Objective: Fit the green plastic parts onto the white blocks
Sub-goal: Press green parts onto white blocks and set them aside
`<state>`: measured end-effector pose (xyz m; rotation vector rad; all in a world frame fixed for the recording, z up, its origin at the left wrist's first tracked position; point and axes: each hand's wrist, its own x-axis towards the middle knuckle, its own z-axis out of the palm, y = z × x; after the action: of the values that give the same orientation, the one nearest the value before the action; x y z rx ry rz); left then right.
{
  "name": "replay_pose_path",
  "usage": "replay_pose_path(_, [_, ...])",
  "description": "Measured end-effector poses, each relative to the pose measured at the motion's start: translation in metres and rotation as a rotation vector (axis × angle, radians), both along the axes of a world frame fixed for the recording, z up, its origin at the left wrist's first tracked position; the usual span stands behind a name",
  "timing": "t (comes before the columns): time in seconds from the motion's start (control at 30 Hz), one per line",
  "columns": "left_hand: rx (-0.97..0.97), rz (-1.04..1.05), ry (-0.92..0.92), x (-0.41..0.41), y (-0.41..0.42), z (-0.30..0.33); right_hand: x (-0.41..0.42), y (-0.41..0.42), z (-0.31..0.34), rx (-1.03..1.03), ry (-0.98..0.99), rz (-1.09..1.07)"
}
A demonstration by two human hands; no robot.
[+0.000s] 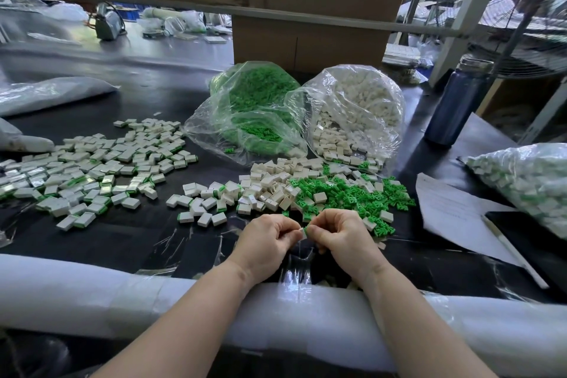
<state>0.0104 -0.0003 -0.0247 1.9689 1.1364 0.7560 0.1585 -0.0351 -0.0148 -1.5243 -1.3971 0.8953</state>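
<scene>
Both hands, left hand [266,236] and right hand [343,236], pinch one small white plastic block [303,232] just before the loose green plastic parts [352,196], seemingly mid-fit; next, press home

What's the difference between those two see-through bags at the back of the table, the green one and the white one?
The bag of green plastic parts sits left of the bag of white blocks, which bulges taller. The green bag holds small, thin green pieces; the white bag holds chunkier cream-white blocks. White blocks spill from their bag's mouth onto the table, while only a stray green piece or so lies at the green bag's mouth. Both are clear, crinkled plastic, open toward the person.
</scene>
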Motion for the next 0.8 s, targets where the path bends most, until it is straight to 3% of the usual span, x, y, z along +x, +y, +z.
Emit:
replay_pose_path(0.2, [-0.032, 0.015, -0.031, 0.0, 0.0013, 0.0001, -0.0003, -0.0007, 0.0002, 0.003, 0.026, 0.028])
replay_pose_path(0.47, [-0.143, 0.038, -0.267, 0.0035, -0.0008, 0.0048, 0.0004, 0.0014, -0.0032, 0.091, 0.251, -0.069])
replay_pose_path(0.8, [-0.107, 0.018, -0.234, 0.0037, -0.0031, 0.0074, 0.0002, 0.0006, -0.0029, 0.119, 0.274, 0.044])
